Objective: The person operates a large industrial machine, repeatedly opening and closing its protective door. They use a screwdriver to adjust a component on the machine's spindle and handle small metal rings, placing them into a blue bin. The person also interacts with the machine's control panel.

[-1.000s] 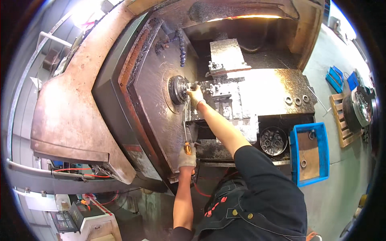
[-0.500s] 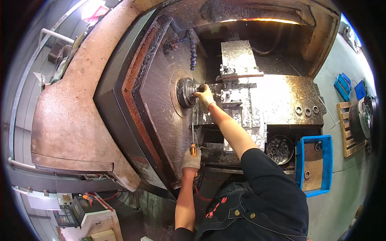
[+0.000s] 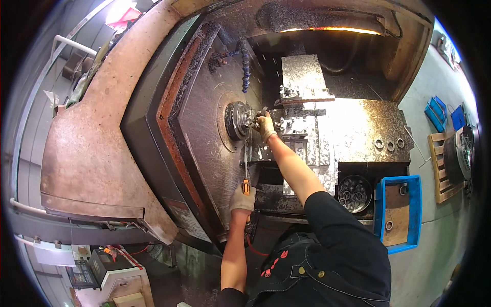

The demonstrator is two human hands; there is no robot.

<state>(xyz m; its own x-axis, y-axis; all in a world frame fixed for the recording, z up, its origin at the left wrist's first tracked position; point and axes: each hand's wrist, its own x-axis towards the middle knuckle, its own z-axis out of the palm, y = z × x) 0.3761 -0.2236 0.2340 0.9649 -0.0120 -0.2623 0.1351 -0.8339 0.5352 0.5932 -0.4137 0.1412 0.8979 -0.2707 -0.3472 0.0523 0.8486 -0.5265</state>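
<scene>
My gloved left hand grips an air blow gun with an orange body. Its long thin metal nozzle points up toward the lathe chuck. Just right of the chuck, my gloved right hand is closed on a small metal ring, which shows above the fingers. A narrow gap seems to part the ring from the chuck face. Some of the right fingertips are hidden.
Blue segmented coolant hose hangs above the chuck. Tool blocks stand close right of my right hand. Several metal rings sit on the machine bed; more fill a round pan. A blue crate stands at right.
My right hand has shifted slightly right, off the chuck, and the ring now shows in its fingers. Bright specks fly above the chuck. The left hand stays nearly in place.
</scene>
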